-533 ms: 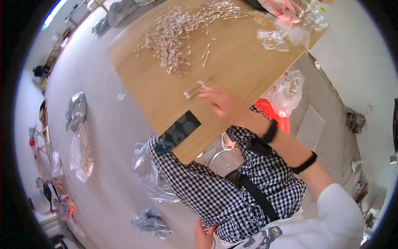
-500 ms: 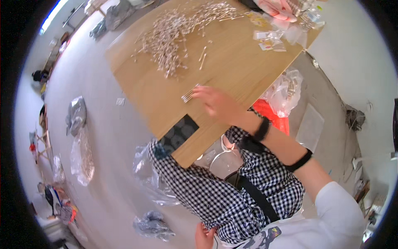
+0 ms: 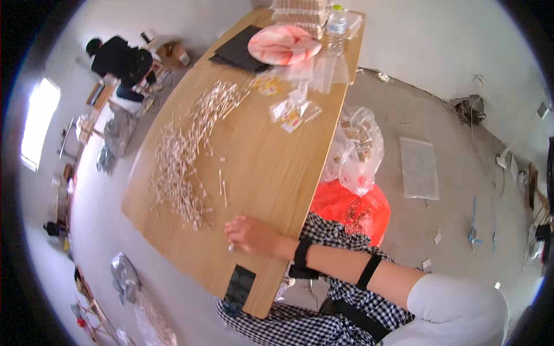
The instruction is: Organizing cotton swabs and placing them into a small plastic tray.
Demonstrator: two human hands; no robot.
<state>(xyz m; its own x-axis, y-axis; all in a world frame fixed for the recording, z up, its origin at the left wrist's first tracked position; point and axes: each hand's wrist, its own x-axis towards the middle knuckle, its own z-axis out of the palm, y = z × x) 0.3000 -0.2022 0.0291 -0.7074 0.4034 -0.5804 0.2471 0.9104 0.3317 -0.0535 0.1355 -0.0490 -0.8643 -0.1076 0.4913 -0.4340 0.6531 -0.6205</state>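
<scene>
My right grip (image 3: 253,235) is low over the counter (image 3: 277,173), with the fingers bent and pointing to my left. One small white tip (image 3: 232,248) shows at the lower side of these fingers. I cannot tell if the grip is clenched around something or only covers it, because my own hand hides the place. My left grip is outside of this view, so I cannot tell its state.

Just beyond my fingers, two loose swabs (image 3: 223,187) lie side by side on the wood. Further to the left and away from me, the large pile of cotton swabs (image 3: 176,167) spreads in a curved band. On the near side of my hand, a dark patterned rectangle (image 3: 239,285) lies flat, close to the near end of the counter.

Toward the far end I see small packets (image 3: 291,117) with yellow and red parts, then a round pink and white bundle (image 3: 284,44), which rests partly over black sheets (image 3: 239,49). A clear bottle (image 3: 336,36) with a green cap stands to its right.

On the floor, at the right side of the counter, a translucent bag (image 3: 362,144) is just beside a red bag (image 3: 375,210).
</scene>
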